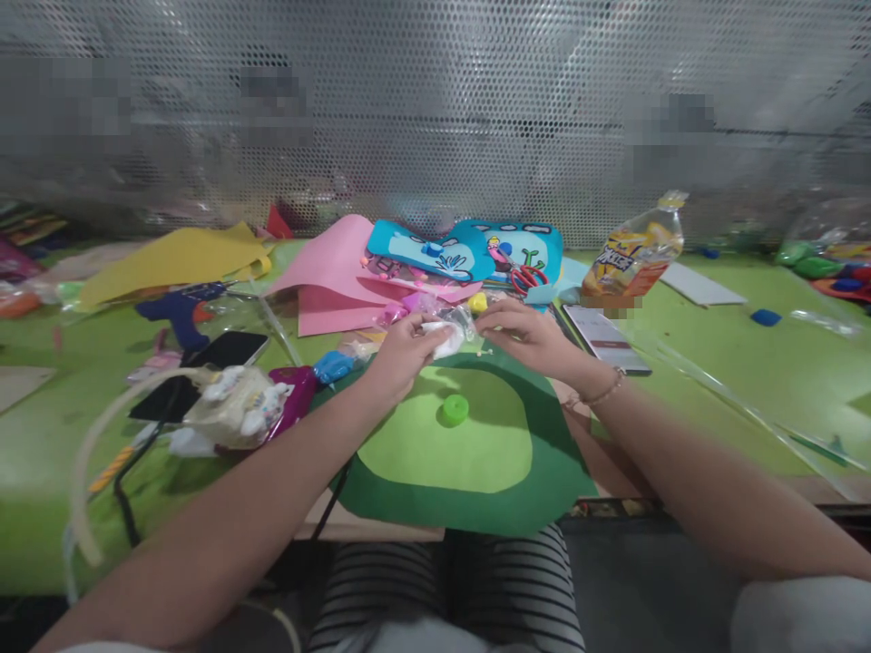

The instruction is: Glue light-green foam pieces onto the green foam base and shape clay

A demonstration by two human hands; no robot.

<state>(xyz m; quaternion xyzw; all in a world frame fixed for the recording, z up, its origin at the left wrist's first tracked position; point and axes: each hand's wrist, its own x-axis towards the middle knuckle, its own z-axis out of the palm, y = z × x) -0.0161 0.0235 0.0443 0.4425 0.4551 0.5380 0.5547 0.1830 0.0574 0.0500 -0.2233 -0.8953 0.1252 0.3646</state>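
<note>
My left hand [403, 355] is closed round a soft white lump [444, 339], perhaps clay, with clear plastic [465, 321] at its right side. The fingers of my right hand [523, 334] are bent and pinched at the edge of that plastic; the fingertips are small and hard to make out. Below both hands lies a dark green paper shape [558, 462] with a light green paper piece [408, 444] on it. A round bright green piece [455, 410] sits on the light green. Tiny pale bits [484, 353] lie below my right fingertips.
Behind the hands are pink sheets [327, 272], a blue decorated piece [415, 245] and red-handled scissors [529, 279]. To the right stand a plastic bottle [632, 249] and a phone [602, 336]. A glue gun [181, 313], another phone [231, 349] and a cream pouch [235, 408] are left.
</note>
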